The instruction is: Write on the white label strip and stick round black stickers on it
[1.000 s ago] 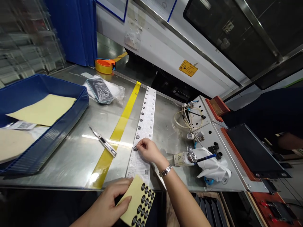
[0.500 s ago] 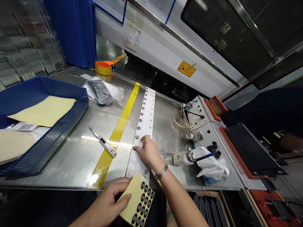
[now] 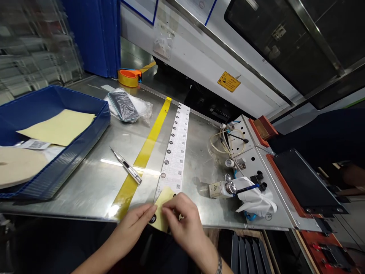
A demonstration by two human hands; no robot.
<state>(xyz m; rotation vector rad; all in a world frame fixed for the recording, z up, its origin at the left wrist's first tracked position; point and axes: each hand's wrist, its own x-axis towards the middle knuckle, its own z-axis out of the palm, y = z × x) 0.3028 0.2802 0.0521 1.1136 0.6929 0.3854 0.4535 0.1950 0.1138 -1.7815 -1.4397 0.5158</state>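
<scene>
A yellow sheet of round black stickers [image 3: 160,213] is held near the table's front edge. My left hand [image 3: 137,222] is closed on its left side, thumb on the face. My right hand [image 3: 185,219] bends over the sheet's right part, thumb and forefinger drawn together at its surface; anything between the fingertips is hidden. Only a few stickers show, the others being covered by my hands. Just beyond lies a long strip of white printed labels [image 3: 177,140], with round black stickers down its left side and square codes down its right. The sheet overlaps its near end.
A utility knife [image 3: 127,167] lies across yellow floor-style tape [image 3: 151,144] on the metal table. Left stands a blue bin [image 3: 82,142] with yellow sheets; behind it are a bagged device [image 3: 124,105] and an orange tape roll [image 3: 128,78]. Right are a bottle [image 3: 221,189] and a fixture [image 3: 242,163].
My right hand has left the label strip and come back to the sticker sheet. The sheet has been raised and tilted between both hands. One more black sticker shows uncovered on the strip's near part.
</scene>
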